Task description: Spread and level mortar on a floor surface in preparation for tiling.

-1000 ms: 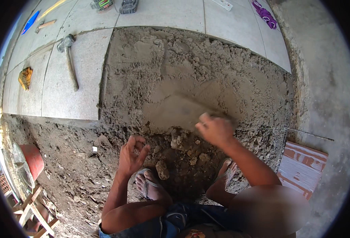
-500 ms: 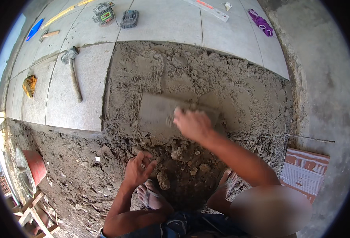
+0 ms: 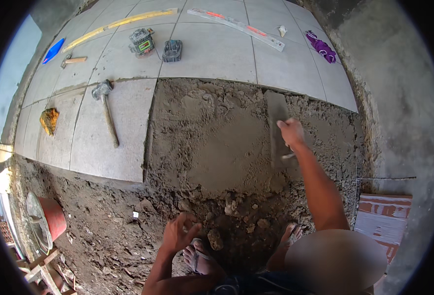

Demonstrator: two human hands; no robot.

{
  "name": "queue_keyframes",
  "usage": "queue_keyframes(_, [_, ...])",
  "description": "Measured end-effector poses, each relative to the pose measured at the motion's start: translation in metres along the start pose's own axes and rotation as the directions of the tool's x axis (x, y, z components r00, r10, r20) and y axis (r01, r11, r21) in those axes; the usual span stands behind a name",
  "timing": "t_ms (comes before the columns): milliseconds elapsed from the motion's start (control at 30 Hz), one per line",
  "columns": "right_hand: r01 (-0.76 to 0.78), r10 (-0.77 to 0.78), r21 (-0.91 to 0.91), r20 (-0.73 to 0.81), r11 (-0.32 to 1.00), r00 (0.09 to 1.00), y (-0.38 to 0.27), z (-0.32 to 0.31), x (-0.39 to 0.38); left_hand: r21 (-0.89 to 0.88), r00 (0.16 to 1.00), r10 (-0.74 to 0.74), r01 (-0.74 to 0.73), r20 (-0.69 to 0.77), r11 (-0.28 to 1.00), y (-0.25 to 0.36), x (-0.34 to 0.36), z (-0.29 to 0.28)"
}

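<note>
We have swung the plastering trowel (image 3: 277,125) across the mortar bed (image 3: 217,147): a second ago our right hand (image 3: 291,132) worked it near the middle of the bed, close to our knees, and now it lies out by the bed's right side, its blade reaching toward the far edge where the laid floor tiles (image 3: 212,49) begin. The right hand is closed around the trowel's handle. The stretch it crossed looks flatter and smoother than the lumpy mortar near our feet, so we judge the spreading to be moving outward with the near clods not yet worked. Our left hand (image 3: 179,232) hangs low by our left foot, fingers loosely curled, holding nothing. A rubber mallet (image 3: 104,110) rests on the tile left of the bed.
</note>
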State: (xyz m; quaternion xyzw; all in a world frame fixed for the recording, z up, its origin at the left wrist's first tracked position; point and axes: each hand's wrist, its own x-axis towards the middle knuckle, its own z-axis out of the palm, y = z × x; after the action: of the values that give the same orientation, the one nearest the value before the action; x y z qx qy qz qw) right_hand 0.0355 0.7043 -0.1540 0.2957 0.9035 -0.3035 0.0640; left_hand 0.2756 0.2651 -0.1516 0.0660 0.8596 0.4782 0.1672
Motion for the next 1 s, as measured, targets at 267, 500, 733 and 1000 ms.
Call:
queue_keyframes(267, [0.326, -0.288, -0.137, 0.241, 0.935, 0.927, -0.130, 0.084, -0.052, 0.050, 0.974, -0.099, 0.091, 0.205, 0.995, -0.013, -0.013, 0.014])
queue_keyframes(500, [0.414, -0.360, -0.372, 0.207, 0.831, 0.910, -0.108, 0.023, -0.023, -0.049, 0.972, 0.093, -0.084, 0.216, 0.995, 0.038, 0.039, 0.017])
queue_keyframes(733, [0.236, -0.276, -0.449, -0.024, 0.862, 0.961, 0.021, -0.009, 0.012, -0.120, 0.996, 0.063, -0.055, 0.065, 0.991, 0.026, 0.009, -0.002])
queue_keyframes(1000, [0.069, -0.085, 0.127, 0.128, 0.990, 0.988, -0.077, 0.047, -0.026, -0.053, 0.961, 0.090, -0.079, 0.263, 0.995, -0.007, -0.022, 0.022])
